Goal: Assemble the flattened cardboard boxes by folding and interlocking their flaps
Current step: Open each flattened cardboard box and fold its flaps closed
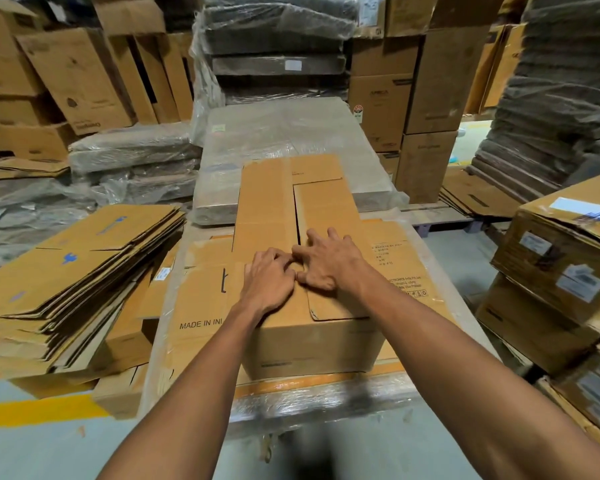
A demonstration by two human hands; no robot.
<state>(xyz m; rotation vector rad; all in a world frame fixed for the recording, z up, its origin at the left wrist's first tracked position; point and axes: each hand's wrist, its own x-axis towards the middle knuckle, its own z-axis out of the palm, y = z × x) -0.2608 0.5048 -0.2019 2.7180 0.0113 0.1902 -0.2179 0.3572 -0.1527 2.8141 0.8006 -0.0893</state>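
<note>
Cardboard box (312, 341): your spread right hand (326, 261) pins the flaps (326, 209) so your left hand (269, 278), fingers bent, grip unclear, can tuck them.

Box (309, 341) on wrapped stack (291, 403), flattened boxes (66, 271) piled left, cartons (551, 271) stacked right

Box (309, 344) tan, black print; flat stack (66, 271) blue-marked; floor stripe (32, 412) yellow.

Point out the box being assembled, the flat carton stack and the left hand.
box being assembled (312, 344), head view, near side wall
flat carton stack (84, 251), head view, top sheet
left hand (269, 282), head view, back of hand
</note>
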